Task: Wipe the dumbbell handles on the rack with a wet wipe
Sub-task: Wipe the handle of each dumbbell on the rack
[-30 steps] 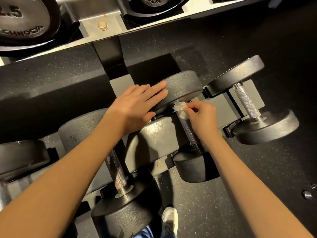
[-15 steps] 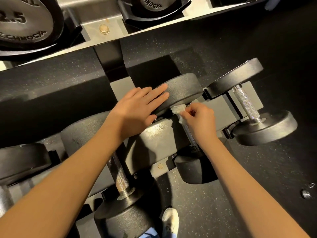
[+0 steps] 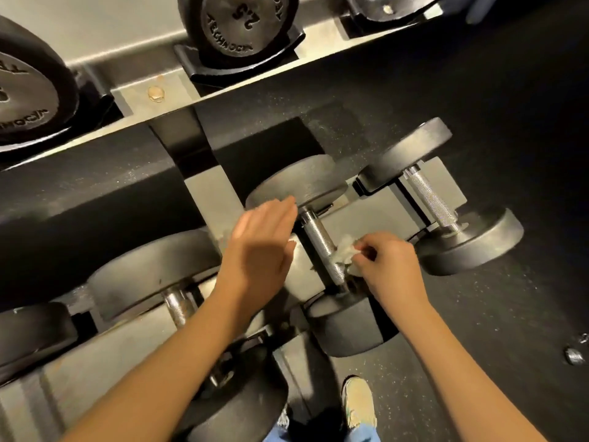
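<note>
Centre frame: right hand (image 3: pixel 385 266) pinches a wet wipe (image 3: pixel 344 254) against a dumbbell handle (image 3: pixel 318 237), left hand (image 3: pixel 258 247) flat and empty beside it; next, probably rubbing along its length.

Left hand (image 3: pixel 258 247) flat; right hand (image 3: pixel 389 272) in a pinch on wet wipe (image 3: pixel 344 252)

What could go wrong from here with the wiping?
1. The right hand pinches a small crumpled wipe against one side of the handle of the middle dumbbell, low down; the upper part and far side may get missed.
2. The left hand is open and blurred near the upper weight head; if it isn't steadying it, the dumbbell might roll on the rack.
</note>
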Tool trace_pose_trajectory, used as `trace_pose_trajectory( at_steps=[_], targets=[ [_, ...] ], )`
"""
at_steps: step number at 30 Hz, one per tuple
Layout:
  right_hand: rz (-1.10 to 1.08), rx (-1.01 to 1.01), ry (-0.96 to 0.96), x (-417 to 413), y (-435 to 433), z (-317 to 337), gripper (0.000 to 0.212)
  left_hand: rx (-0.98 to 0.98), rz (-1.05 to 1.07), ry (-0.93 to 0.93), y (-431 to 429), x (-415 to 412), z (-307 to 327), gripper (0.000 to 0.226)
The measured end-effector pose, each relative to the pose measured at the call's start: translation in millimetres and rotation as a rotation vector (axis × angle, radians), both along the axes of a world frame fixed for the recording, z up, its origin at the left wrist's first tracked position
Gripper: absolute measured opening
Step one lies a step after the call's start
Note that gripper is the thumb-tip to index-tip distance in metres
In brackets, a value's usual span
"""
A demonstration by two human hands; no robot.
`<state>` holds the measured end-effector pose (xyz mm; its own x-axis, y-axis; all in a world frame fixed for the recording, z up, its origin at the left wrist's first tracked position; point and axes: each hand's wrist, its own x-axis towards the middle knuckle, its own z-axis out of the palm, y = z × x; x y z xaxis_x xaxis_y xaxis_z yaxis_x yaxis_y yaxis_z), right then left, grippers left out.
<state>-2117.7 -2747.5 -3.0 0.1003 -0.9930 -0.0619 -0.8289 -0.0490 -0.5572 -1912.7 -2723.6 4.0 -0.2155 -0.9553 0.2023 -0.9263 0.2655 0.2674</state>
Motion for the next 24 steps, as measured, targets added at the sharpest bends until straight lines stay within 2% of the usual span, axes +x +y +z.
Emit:
trace_pose_trajectory(
  at_steps=[4, 11, 16, 19, 24],
  targets=[
    [-0.031, -0.088, -0.033, -44.2, -7.9, 7.6, 0.012, -0.017, -0.085, 0.015, -4.8, -48.4, 1.2, 0.048],
    [-0.044, -0.156, 0.084, -110.8, -52.4, 18.8, 0.018, 0.08, 0.013, 0.127, -38.8, -114.3, -19.9, 0.047],
    [0.028, -0.137, 0.219, -132.1, -90.8, 13.5, 0.014, 0.262, 0.042, 0.09, -52.3, -128.6, -38.1, 0.039],
    [0.055, -0.084, 0.286, -137.0, -103.2, 4.4, 0.016, 0.264, -0.013, -0.015, -45.3, -120.0, -50.2, 0.026],
    [0.094, -0.126, 0.261, -136.8, -117.4, -2.1, 0.013, 0.278, -0.06, -0.198, -52.4, -112.3, -59.0, 0.057]
  ],
)
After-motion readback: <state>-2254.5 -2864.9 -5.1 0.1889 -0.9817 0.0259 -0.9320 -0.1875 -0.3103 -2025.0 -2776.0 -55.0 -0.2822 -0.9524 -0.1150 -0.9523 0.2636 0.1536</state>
